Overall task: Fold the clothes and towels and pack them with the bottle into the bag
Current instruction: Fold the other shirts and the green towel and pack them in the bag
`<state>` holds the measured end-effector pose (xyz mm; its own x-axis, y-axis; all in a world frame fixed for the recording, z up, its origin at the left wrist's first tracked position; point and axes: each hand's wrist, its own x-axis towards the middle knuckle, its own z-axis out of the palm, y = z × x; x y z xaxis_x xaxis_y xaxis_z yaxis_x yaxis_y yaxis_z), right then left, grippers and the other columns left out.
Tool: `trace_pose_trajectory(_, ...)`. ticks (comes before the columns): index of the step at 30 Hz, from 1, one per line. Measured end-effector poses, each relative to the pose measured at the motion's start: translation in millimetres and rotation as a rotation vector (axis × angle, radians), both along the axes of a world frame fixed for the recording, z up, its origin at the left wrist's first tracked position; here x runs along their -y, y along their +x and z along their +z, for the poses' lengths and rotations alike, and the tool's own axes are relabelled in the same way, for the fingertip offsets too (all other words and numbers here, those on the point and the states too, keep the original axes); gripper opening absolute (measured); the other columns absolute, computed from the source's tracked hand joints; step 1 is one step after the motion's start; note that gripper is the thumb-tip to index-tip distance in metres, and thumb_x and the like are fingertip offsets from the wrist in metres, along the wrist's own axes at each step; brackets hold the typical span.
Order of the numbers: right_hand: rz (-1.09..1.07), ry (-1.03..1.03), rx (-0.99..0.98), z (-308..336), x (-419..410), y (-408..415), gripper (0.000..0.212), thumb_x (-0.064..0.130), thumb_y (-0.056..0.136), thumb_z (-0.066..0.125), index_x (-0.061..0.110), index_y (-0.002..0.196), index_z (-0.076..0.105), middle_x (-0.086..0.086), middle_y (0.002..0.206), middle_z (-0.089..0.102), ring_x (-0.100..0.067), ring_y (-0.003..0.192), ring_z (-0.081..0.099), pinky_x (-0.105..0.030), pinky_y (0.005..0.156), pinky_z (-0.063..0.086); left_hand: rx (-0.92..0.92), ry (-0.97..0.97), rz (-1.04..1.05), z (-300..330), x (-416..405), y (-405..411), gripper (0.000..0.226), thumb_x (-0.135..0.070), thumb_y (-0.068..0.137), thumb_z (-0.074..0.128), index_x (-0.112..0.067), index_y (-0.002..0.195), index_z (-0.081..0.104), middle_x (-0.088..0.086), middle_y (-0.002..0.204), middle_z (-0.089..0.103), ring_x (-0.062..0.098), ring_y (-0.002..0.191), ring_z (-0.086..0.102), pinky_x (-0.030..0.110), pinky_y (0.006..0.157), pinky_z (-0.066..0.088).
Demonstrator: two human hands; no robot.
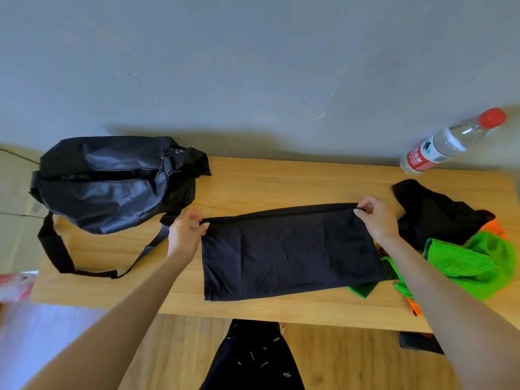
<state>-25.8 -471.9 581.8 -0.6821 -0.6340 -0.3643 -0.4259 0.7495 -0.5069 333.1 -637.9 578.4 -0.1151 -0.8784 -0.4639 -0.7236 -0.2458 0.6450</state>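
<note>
Pinched far corners of dark navy garment (287,249) with left hand (184,235) and right hand (375,218), fingers curled onto hem, likely to fold evenly. Black duffel bag (112,181) beyond left grip; water bottle (447,142) past right, unpacked.

Black bag (112,184), green mesh vest (467,263)

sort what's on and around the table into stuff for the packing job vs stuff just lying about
For the job: dark cloth pinched by left hand and right hand; black bag; bottle; black garment; green mesh garment.

Lying about: red-and-white packet; dark object under the table's edge.
</note>
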Motion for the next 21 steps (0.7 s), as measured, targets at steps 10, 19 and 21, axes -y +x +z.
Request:
trace_pose_trajectory(10,0.749,-0.010,-0.432,-11.4,-25.8,48.5,0.061,0.033,0.079,0.071,0.019,0.134,0.049,-0.009,0.138,0.044,-0.030,0.127,0.041,-0.047,0.103,0.037,0.348,-0.432,-0.819,-9.5,-73.6,-16.8,0.071,-0.039,0.070,0.078,-0.023,0.132,0.046,0.008,0.132,0.047,0.027,0.121,0.038,0.053,0.083,0.051)
trace_pose_trajectory(19,0.841,0.196,-0.344,-35.3,-23.2,50.2,0.087,0.061,0.083,0.054,0.042,0.147,-0.001,0.007,0.158,-0.012,-0.024,0.143,-0.020,-0.059,0.110,-0.010,0.551,-0.352,-1.067,-36.0,-48.3,-18.8,0.103,-0.067,0.070,0.063,-0.036,0.148,0.003,0.004,0.159,0.002,0.025,0.143,-0.008,0.071,0.101,0.018)
trace_pose_trajectory(21,0.812,0.203,-0.345,-35.5,-15.9,48.3,0.088,0.062,0.083,0.053,0.043,0.146,-0.005,0.009,0.157,-0.015,-0.022,0.142,-0.024,-0.058,0.109,-0.013,0.562,-0.369,-1.105,-36.8,-32.1,-23.1,0.099,-0.068,0.077,0.054,-0.040,0.144,-0.014,-0.002,0.156,-0.019,0.021,0.140,-0.024,0.069,0.106,0.005)
